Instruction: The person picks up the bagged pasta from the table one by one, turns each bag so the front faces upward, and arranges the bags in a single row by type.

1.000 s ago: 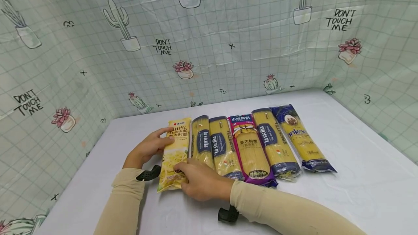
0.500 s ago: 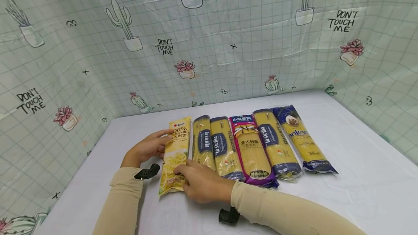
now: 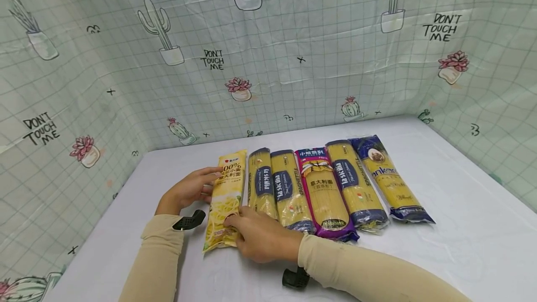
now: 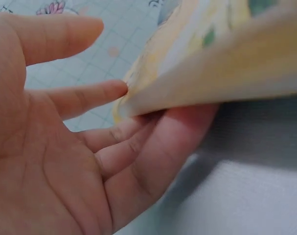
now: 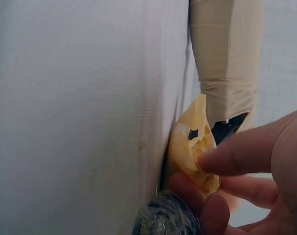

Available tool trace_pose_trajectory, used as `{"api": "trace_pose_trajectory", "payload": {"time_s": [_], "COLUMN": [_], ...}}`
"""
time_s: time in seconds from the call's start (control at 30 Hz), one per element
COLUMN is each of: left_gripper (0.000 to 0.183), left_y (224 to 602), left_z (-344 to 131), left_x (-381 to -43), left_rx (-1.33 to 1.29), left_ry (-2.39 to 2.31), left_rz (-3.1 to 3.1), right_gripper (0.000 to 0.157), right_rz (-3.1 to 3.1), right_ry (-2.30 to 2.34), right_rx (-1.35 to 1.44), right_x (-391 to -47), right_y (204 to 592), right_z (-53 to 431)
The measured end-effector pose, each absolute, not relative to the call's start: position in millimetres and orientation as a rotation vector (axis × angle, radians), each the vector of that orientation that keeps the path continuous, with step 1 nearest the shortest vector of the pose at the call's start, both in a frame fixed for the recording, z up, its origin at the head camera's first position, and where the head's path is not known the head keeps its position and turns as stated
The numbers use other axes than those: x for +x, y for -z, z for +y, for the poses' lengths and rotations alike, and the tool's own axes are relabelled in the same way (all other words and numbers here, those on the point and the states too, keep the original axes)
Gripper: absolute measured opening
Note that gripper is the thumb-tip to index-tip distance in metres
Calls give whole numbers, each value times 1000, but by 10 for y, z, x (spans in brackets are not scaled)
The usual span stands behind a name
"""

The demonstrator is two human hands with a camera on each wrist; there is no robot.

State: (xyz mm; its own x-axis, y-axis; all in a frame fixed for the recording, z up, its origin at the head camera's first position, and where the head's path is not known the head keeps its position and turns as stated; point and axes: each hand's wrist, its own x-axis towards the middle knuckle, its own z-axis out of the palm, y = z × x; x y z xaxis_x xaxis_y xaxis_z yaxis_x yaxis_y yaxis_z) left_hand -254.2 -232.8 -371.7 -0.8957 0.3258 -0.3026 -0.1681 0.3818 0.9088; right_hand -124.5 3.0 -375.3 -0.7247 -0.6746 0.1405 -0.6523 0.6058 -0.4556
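Note:
A yellow pasta pack (image 3: 226, 195) lies at the left end of a row, with its long side pointing away from me. My right hand (image 3: 264, 234) pinches its near right edge; the right wrist view shows thumb and fingers on the yellow wrapper (image 5: 187, 152). Along the left edge rests my left hand (image 3: 190, 190). Seen from the left wrist, its fingers (image 4: 163, 147) reach straight under the pack's raised edge (image 4: 187, 63), while the thumb (image 4: 65, 36) stands apart. Just right of it lies a blue-labelled spaghetti pack (image 3: 263, 183), its lower end behind my right hand.
Further right lie another blue-labelled spaghetti pack (image 3: 289, 190), a purple-edged pasta pack (image 3: 325, 195), a third blue-labelled pack (image 3: 356, 185) and a blue-and-yellow pack (image 3: 390, 178). All rest on a white tabletop (image 3: 453, 260). A patterned curtain (image 3: 268, 59) encloses the back and sides.
The left thumb has come off the top of the yellow pasta pack, and that hand now lies at its left edge. The pack's near end has shifted slightly toward me. The right hand keeps its pinch.

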Motion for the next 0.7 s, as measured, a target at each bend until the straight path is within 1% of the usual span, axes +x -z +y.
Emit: {"api": "trace_pose_trajectory", "payload": {"time_s": [0.17, 0.4, 0.7], "left_gripper": [55, 54, 52], "left_y": [3640, 3565, 3458], "left_z": [-2299, -2246, -2165], "left_x": [-2522, -2480, -2428], "left_rx": [145, 111, -52], "left_ry": [-1452, -1355, -1339], "left_rz": [2292, 2388, 2505], "right_gripper": [40, 36, 30], "right_rz": [2757, 2716, 2669], "right_ry": [764, 832, 961], "right_rx": [-1181, -1155, -1124], "right_x": [-1248, -1263, -1307], "right_y": [3758, 3762, 3731], "right_z": [55, 71, 103]}}
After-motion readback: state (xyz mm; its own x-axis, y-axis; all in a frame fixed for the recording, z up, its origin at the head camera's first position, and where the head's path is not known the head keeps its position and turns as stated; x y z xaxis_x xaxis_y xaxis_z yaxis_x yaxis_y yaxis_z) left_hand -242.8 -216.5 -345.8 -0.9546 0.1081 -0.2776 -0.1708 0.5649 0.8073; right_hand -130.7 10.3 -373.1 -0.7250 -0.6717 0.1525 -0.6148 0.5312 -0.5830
